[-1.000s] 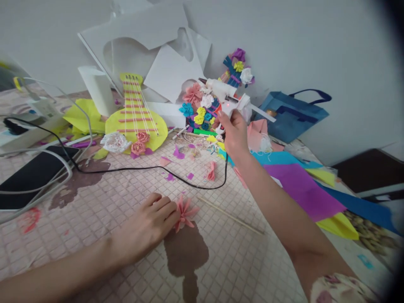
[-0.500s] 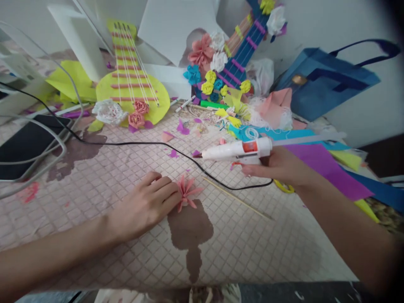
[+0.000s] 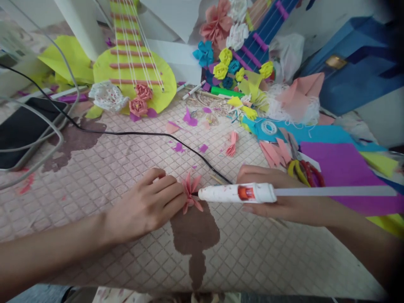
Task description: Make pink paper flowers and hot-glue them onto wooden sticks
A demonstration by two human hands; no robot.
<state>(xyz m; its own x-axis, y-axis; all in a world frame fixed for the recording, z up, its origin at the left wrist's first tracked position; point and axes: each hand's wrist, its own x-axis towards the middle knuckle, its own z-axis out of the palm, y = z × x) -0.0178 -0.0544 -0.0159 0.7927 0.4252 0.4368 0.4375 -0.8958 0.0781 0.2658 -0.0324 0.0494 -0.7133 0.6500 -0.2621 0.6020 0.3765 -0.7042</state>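
A pink paper flower with narrow pointed petals lies on the quilted cloth. My left hand rests at its left side, fingers closed on the flower's edge. My right hand is wrapped round a white hot glue gun with an orange window. A long glue stick juts from the gun's back end. The dark nozzle meets the flower's middle; whether glue is coming out cannot be seen. Partly behind the right hand lies a thin wooden stick.
A black cord crosses the cloth. At right lie scissors, pink paper strips and purple paper. A bunched pink paper piece lies farther back. Yellow and blue paper guitars, a phone and a blue bag stand around.
My right hand has brought the glue gun down and left, so its nozzle now reaches the flower. The left hand stays at the flower. The view has shifted, uncovering the scissors and pink strips.
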